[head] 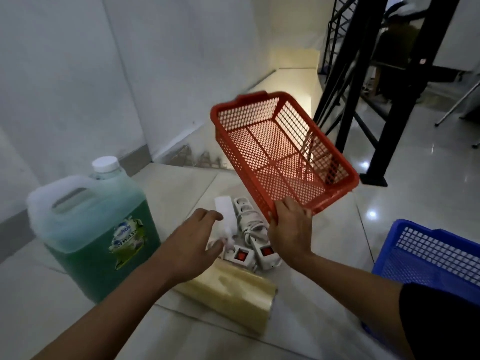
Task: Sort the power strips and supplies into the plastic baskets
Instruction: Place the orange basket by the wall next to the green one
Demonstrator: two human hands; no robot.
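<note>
My right hand [291, 232] grips the near rim of an empty red plastic basket [335, 189], held tilted in the air above the floor. Under it lie white power strips [248, 216] with red switches and coiled cords. My left hand [193, 242] hovers just left of the strips, fingers apart, holding nothing. A roll of clear yellowish film [233, 294] lies on the floor in front of the strips. A blue plastic basket [426, 252] stands at the right, partly hidden by my right arm.
A large jug of green dishwash liquid [96, 229] with a white cap stands at the left. White walls close off the left side. A black metal frame [384, 100] rises at the back right, with a person behind it. Glossy tiled floor spreads to the right.
</note>
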